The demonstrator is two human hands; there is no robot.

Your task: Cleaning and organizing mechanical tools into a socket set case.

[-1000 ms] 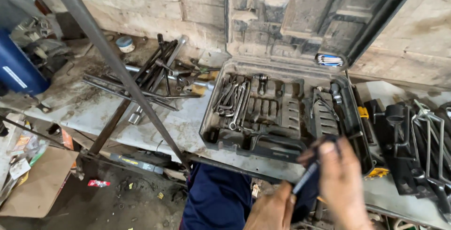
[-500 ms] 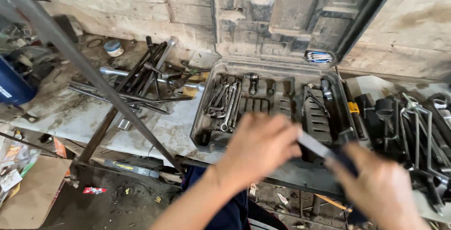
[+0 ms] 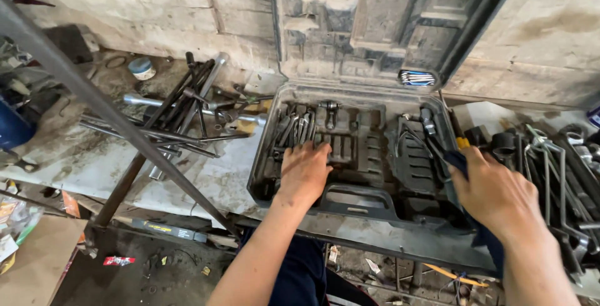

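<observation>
Left hand (image 3: 304, 172) spread flat on moulded grey plastic tool case (image 3: 350, 203), fingertips at steel wrenches (image 3: 294, 130), right hand (image 3: 494, 190) clamped on slim dark tool (image 3: 437, 150), dusty concrete counter (image 3: 206, 178).

long steel bars (image 3: 181, 115), small tin (image 3: 142, 67)

- A rough repair workshop, by every sign in view.
- An open moulded tool case (image 3: 375, 156) lies on the tabletop (image 3: 206, 175) under both grips, its trays full of wrenches (image 3: 294, 128).
- Left of the left hand's grip, a heap of long steel bars and wheel braces (image 3: 181, 109) lies loose on the stained tabletop.
- Right of the right hand's grip, more dark metal tools (image 3: 550, 162) are piled.
- Behind the case stands a bare, grimy block wall (image 3: 156, 6); below the tabletop, a dirty floor with scraps (image 3: 144, 262).
</observation>
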